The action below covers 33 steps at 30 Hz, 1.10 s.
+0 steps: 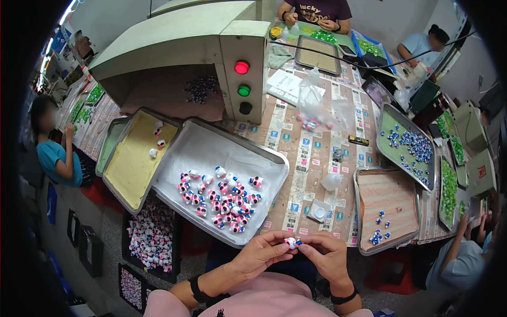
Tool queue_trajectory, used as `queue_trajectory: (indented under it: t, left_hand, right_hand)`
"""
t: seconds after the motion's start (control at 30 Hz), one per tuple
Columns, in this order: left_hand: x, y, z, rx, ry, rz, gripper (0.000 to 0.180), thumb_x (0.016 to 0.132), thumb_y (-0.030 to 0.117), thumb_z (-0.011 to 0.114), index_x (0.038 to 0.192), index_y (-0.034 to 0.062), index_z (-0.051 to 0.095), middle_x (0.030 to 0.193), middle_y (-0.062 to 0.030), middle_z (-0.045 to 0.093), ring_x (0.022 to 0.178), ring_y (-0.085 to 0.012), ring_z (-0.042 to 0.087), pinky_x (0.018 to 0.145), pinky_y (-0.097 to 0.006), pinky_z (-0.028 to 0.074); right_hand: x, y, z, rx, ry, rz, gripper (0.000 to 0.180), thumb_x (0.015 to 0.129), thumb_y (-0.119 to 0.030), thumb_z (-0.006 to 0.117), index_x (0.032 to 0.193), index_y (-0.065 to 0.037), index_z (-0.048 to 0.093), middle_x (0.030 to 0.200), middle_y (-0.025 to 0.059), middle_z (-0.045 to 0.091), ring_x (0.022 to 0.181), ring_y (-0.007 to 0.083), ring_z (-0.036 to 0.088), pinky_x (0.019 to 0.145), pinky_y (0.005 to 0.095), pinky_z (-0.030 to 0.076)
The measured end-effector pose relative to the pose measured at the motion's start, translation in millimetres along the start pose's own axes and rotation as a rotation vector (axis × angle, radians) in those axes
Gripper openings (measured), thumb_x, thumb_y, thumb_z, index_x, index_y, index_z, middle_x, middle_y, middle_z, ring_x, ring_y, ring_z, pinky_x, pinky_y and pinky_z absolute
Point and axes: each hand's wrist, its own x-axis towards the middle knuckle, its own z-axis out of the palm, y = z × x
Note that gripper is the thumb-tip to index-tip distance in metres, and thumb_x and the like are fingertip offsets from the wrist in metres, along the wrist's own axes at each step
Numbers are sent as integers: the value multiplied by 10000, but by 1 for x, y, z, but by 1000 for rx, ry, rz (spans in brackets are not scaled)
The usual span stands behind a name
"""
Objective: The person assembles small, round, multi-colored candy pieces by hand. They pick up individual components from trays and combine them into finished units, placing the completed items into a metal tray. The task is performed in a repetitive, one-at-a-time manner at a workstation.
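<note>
Close in front of me, at the table's near edge, both hands meet over a small plastic toy figure. My left hand (262, 252) pinches its white and pink part (291, 242). My right hand (327, 255) closes thumb and finger on a small blue part (298, 243) that touches the white one. Whether the two parts are joined, I cannot tell. Left of my hands, a white-lined metal tray (182, 158) bears a pile of pink, white and blue toy figures (227, 203). On the right, an orange-lined tray (388, 195) carries several small blue and white parts (377, 235).
A cream machine (174, 47) with a tunnel opening stands at the back left. Beside it lies a yellow tray (129, 169). A plastic bag (322, 105), a white bottle (332, 182), a small pot (318, 212) and a blue-filled tray (388, 150) sit around. Other people work nearby.
</note>
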Motion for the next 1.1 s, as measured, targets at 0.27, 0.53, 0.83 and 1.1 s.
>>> queue_trajectory:
  t: [0.27,0.53,0.83,1.1]
  left_hand:
    - [-3,-2,1,63,66,-1,325,918,19,598,1238,-14,555,1123,-147,642,1029,-226,652,899,-303,556]
    - [-4,-4,-4,184,96,33,323,902,2,611,1219,-41,563,1079,-196,651,965,-253,675,844,-323,585]
    - [-14,23,1,319,155,243,283,909,17,603,1180,-45,553,998,-146,654,848,-210,685,742,-298,599]
    - [-28,81,-48,415,575,774,399,897,-23,583,1285,2,492,1230,-96,536,945,-166,649,748,-241,578]
  right_hand:
    - [-2,0,3,-108,-24,-91,176,762,-7,752,936,-24,740,847,98,703,757,182,657,685,275,511]
    - [-6,10,7,-105,-19,-100,179,746,14,751,918,-34,741,802,83,700,735,179,650,645,273,495]
    - [0,-1,-17,-237,26,-193,281,770,-43,758,1046,-33,707,923,109,705,765,182,660,684,276,511]
    - [-6,43,-145,-992,596,-115,230,756,24,643,983,1,676,999,139,654,947,313,589,854,374,465]
